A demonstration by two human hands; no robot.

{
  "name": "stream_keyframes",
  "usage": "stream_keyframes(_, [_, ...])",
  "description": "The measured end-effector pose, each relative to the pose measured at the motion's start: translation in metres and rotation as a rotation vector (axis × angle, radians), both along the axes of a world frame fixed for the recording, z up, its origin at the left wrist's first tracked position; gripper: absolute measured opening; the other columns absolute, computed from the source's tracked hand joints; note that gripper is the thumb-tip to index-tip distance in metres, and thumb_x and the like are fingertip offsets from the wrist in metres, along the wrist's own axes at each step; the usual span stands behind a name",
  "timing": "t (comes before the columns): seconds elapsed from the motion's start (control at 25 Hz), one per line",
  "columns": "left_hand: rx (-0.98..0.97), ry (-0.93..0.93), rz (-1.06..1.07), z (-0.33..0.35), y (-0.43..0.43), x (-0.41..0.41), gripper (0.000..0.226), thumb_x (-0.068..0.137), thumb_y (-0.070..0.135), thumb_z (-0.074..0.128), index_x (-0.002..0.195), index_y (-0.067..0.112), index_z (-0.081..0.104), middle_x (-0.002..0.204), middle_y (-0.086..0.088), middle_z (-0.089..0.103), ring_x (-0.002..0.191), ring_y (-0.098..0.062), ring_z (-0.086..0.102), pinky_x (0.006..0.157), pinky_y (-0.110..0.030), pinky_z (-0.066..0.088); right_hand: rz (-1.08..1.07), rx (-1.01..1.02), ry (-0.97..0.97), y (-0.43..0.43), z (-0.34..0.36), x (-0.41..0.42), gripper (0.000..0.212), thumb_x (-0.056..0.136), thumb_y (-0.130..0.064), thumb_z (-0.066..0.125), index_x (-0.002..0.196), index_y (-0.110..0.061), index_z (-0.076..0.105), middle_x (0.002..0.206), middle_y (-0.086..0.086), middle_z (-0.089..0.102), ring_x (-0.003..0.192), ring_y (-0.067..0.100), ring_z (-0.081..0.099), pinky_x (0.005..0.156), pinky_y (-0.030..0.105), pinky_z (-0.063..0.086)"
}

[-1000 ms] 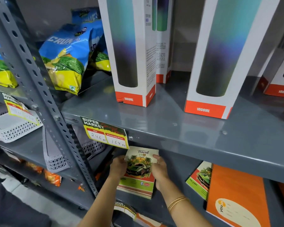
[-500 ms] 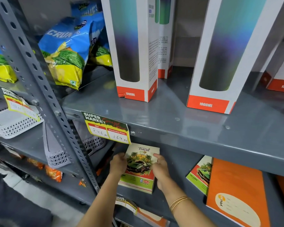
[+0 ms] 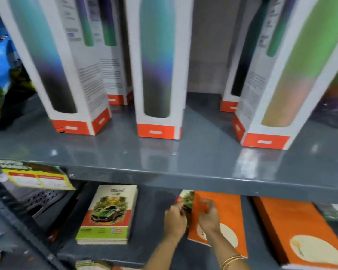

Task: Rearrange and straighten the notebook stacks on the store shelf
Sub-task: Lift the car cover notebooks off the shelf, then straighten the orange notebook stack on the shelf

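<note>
A stack of car-cover notebooks (image 3: 107,215) lies flat on the lower shelf (image 3: 152,248), left of my hands and untouched. To its right lies an orange notebook stack (image 3: 224,213) with another car-cover notebook (image 3: 186,197) tucked under its left edge. My left hand (image 3: 175,221) grips the left edge of that car-cover notebook. My right hand (image 3: 209,217) rests on top of the orange stack, fingers curled at its left edge. A second orange notebook stack (image 3: 299,234) lies further right. The picture is blurred by motion.
The upper shelf (image 3: 183,172) overhangs the notebooks and carries several tall white bottle boxes (image 3: 158,71). A yellow price tag (image 3: 35,178) hangs at its left front edge. Grey plastic baskets (image 3: 39,199) and a slanted shelf post (image 3: 18,228) stand at the left.
Both hands let go of the left car-cover stack and moved right to the orange stack. The left stack now lies squared on the shelf. The view has shifted right.
</note>
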State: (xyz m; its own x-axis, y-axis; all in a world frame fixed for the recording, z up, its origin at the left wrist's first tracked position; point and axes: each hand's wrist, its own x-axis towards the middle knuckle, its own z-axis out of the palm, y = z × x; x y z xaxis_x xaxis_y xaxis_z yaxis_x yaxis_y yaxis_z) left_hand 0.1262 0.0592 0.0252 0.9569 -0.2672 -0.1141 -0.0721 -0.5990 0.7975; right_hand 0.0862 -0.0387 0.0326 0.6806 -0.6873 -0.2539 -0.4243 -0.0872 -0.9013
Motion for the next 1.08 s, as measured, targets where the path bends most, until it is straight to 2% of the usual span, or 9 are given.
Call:
stream_keyframes(0.12, [0.071,0.076,-0.163,-0.014,-0.050,-0.017,0.043,0.078,0.008,0.048,0.118,0.016,0.063,0.112,-0.011,0.071,0.107,-0.031,0.064,0.093,-0.038,0.050,-0.102,-0.090,0.102,-0.055,-0.014,-0.034,0.034,0.085,0.002,0.049,0.116,-0.007,0.058,0.117,0.016,0.064,0.110,0.034,0.059,0.093,0.036,0.044])
stream_keyframes(0.28, [0.156,0.042,-0.063,-0.020,-0.078,-0.023,0.048,0.081,-0.002,0.045,0.128,0.007,0.054,0.121,-0.021,0.062,0.115,-0.037,0.056,0.099,-0.041,0.044,-0.118,-0.095,0.178,-0.092,-0.038,-0.060,0.032,0.086,-0.005,0.053,0.117,-0.012,0.059,0.118,0.014,0.062,0.113,0.036,0.058,0.096,0.039,0.044])
stream_keyframes(0.36, [0.094,0.059,0.008,-0.022,-0.079,-0.020,0.043,0.081,-0.003,0.045,0.121,0.006,0.059,0.116,-0.023,0.062,0.109,-0.041,0.057,0.091,-0.043,0.047,-0.092,0.025,0.130,-0.092,-0.037,-0.059,0.034,0.087,-0.002,0.052,0.118,-0.013,0.058,0.117,0.009,0.063,0.114,0.032,0.058,0.097,0.038,0.045])
stream_keyframes(0.48, [-0.093,0.190,0.119,-0.019,-0.078,-0.016,0.029,0.083,-0.001,0.042,0.096,0.009,0.066,0.089,-0.025,0.069,0.081,-0.041,0.066,0.066,-0.044,0.050,-0.211,0.205,0.016,-0.101,-0.025,-0.061,0.039,0.087,0.005,0.041,0.117,-0.014,0.058,0.110,0.003,0.060,0.107,0.026,0.057,0.099,0.036,0.043])
stream_keyframes(0.56, [-0.169,0.308,0.228,-0.020,-0.068,-0.008,0.024,0.086,0.003,0.044,0.093,0.009,0.066,0.088,-0.020,0.070,0.078,-0.035,0.066,0.074,-0.047,0.056,-0.290,0.351,-0.057,-0.109,-0.022,-0.065,0.035,0.087,0.009,0.038,0.107,-0.011,0.059,0.102,0.008,0.060,0.095,0.023,0.055,0.088,0.033,0.043])
stream_keyframes(0.64, [-0.247,0.419,0.341,-0.022,-0.058,-0.001,0.020,0.086,0.002,0.053,0.100,0.010,0.065,0.101,-0.019,0.069,0.088,-0.035,0.066,0.081,-0.049,0.056,-0.344,0.441,-0.049,-0.118,-0.023,-0.067,0.034,0.088,0.010,0.037,0.107,-0.009,0.059,0.103,0.013,0.063,0.093,0.028,0.058,0.088,0.036,0.047])
stream_keyframes(0.76, [-0.384,0.565,0.371,-0.009,-0.049,-0.009,0.025,0.086,-0.009,0.054,0.103,0.007,0.064,0.100,-0.018,0.065,0.080,-0.027,0.060,0.064,-0.032,0.050,-0.354,0.506,-0.065,-0.123,-0.020,-0.070,0.034,0.093,0.005,0.038,0.113,-0.010,0.061,0.112,0.015,0.064,0.096,0.031,0.058,0.094,0.041,0.047])
stream_keyframes(0.92, [-0.371,0.585,0.331,0.001,-0.051,-0.016,0.038,0.089,-0.017,0.041,0.108,0.006,0.065,0.085,-0.006,0.062,0.073,-0.018,0.056,0.064,-0.029,0.045,-0.315,0.478,-0.138,-0.129,-0.008,-0.071,0.036,0.094,0.006,0.037,0.113,-0.011,0.063,0.116,0.012,0.065,0.105,0.029,0.060,0.094,0.038,0.047])
stream_keyframes(1.08, [-0.453,0.582,0.301,0.009,-0.060,-0.018,0.041,0.090,-0.017,0.041,0.122,0.000,0.059,0.112,-0.010,0.063,0.094,-0.026,0.062,0.077,-0.037,0.052,-0.293,0.497,-0.150,-0.141,0.003,-0.075,0.039,0.095,0.006,0.036,0.117,-0.012,0.062,0.114,0.007,0.061,0.105,0.024,0.056,0.095,0.035,0.046])
